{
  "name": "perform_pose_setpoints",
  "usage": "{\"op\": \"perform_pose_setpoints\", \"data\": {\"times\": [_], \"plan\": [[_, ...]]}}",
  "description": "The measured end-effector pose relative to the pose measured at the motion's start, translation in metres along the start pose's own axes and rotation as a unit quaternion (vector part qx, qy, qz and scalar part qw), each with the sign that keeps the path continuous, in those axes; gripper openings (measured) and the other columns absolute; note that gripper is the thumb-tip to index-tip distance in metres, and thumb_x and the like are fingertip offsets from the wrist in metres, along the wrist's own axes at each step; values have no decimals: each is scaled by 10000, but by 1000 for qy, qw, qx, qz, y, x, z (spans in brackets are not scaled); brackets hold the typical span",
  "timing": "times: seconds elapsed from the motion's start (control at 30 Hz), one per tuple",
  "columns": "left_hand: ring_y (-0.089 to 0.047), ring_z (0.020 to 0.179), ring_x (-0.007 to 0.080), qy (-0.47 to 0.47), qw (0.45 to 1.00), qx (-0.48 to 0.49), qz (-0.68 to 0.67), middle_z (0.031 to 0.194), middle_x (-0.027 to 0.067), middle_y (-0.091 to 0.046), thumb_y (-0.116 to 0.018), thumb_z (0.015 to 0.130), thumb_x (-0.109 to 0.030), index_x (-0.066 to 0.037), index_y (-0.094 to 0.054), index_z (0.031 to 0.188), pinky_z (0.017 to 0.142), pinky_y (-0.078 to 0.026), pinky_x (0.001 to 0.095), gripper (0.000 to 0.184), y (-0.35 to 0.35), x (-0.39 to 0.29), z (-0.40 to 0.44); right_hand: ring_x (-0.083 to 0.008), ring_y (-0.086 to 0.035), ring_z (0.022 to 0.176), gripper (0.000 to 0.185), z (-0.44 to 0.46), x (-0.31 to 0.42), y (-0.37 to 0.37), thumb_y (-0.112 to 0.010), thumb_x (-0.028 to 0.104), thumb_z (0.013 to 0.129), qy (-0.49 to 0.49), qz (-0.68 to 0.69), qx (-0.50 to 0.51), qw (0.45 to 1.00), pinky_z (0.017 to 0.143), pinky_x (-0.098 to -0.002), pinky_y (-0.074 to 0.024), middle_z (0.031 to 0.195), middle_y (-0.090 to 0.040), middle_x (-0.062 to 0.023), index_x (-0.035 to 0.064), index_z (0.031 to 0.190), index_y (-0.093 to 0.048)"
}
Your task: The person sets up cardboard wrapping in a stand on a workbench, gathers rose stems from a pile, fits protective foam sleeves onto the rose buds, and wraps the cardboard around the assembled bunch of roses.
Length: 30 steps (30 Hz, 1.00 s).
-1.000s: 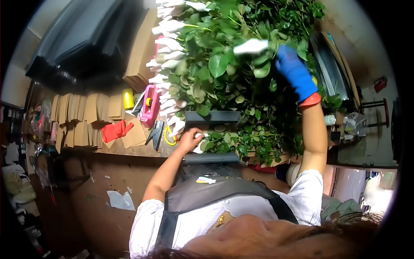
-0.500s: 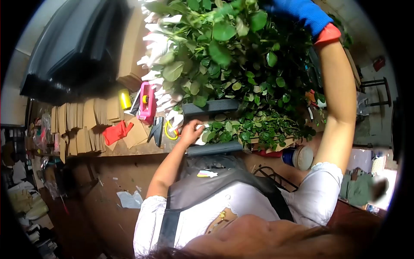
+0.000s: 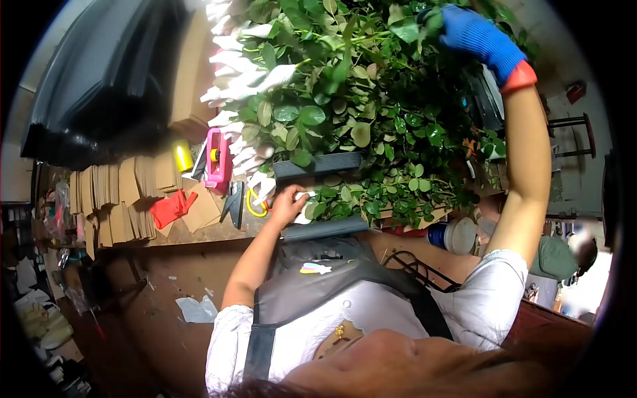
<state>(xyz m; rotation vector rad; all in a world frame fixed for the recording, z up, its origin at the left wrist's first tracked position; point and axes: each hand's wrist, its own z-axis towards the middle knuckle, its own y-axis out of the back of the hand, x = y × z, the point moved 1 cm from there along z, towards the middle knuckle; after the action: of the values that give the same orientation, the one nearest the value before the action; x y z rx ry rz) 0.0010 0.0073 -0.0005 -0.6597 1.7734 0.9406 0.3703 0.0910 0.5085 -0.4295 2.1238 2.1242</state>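
Leafy stems (image 3: 398,126) between hands, long axis crosswise, white-wrapped heads (image 3: 233,81) pointing left. Left hand (image 3: 286,207) curled at heads, gloved right hand (image 3: 474,38) half-closed at leaves (image 3: 406,30); holds can't be told. Two grey bars (image 3: 317,166) flank left hand; one pink dispenser (image 3: 215,176) beyond.

Seemingly no legible lettering

- I see the big heap of stems (image 3: 378,113) on the table (image 3: 247,229), its sleeved ends (image 3: 232,76) leftmost.
- Nearer me, a smaller bunch (image 3: 398,196) lies between two bars; the left hand (image 3: 290,205) is at its left end.
- The right hand (image 3: 481,45) is at the heap's far right.
- Left of the left hand: scissors (image 3: 235,207), then cardboard pieces (image 3: 136,186).
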Motion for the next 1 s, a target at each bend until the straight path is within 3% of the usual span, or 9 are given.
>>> {"op": "perform_pose_setpoints", "data": {"times": [0.13,0.27,0.33,0.5,0.6,0.63,0.67,0.83,1.0], "plan": [[-693,758,206,-26,999,-14,31,917,123,-708,-758,889,-239,-47,-686,1066,686,-547,337,271,-3,-2,-4,-326,-670,1003,342,-14,-80,-68,-681,171,882,10,73,-108,991,883,-406,-537,1126,-683,-187,62,1204,-643],[-707,787,267,22,1000,5,10,960,146,-718,-741,894,-252,-48,-688,1067,711,-554,370,273,-2,-3,-4,-357,-684,985,344,-36,23,-38,-712,250,895,-47,-66,57,995,936,-426,-542,1061,-691,-189,65,1177,-642],[-703,823,316,-29,998,0,56,976,161,-714,-726,896,-261,-49,-689,1066,742,-552,396,274,1,-9,-4,-357,-676,1017,365,-60,16,-39,-717,245,888,-41,105,-35,993,934,-427,-542,1105,-683,-181,61,1192,-634],[-623,1076,396,-239,936,11,259,1141,207,-654,-605,950,-178,-67,-610,1246,910,-506,472,316,25,-68,-16,-326,-614,1181,501,-77,31,-64,-656,183,862,17,38,-69,997,1012,-430,-491,1285,-620,-157,91,1339,-534],[-646,1120,291,-75,978,171,92,1161,168,-676,-562,986,-165,-36,-622,1242,949,-505,395,293,83,-166,-28,-330,-614,1160,485,-96,29,-96,-629,204,882,65,1,-79,995,1025,-456,-478,1265,-619,-160,101,1341,-509],[-681,1067,242,-115,968,218,-43,1126,143,-697,-517,1016,-181,-22,-614,1248,894,-544,375,297,107,-163,-18,-325,-617,1151,452,-103,27,-108,-631,215,886,64,-37,-72,995,1022,-448,-481,1246,-622,-161,101,1313,-535],[-712,999,239,13,948,206,-244,1105,137,-703,-500,987,-128,-9,-602,1254,859,-573,348,310,128,-210,-22,-338,-598,1159,431,-109,37,-103,-636,195,869,59,-37,-30,997,1017,-447,-478,1247,-613,-170,80,1278,-563],[-664,1093,199,-257,957,-125,57,1146,121,-700,-608,1009,-254,-45,-583,1315,927,-525,327,371,156,-308,33,-366,-623,1132,461,-103,59,-81,-669,288,900,-3,20,120,993,999,-448,-516,1260,-603,-202,50,1275,-547],[-617,1068,135,-374,922,-75,69,1167,52,-680,-570,1043,-288,-58,-606,1313,916,-488,294,356,172,-410,54,-366,-578,1226,526,-146,14,-107,-670,314,911,3,168,9,986,995,-439,-509,1429,-496,-188,106,1369,-518]]}}
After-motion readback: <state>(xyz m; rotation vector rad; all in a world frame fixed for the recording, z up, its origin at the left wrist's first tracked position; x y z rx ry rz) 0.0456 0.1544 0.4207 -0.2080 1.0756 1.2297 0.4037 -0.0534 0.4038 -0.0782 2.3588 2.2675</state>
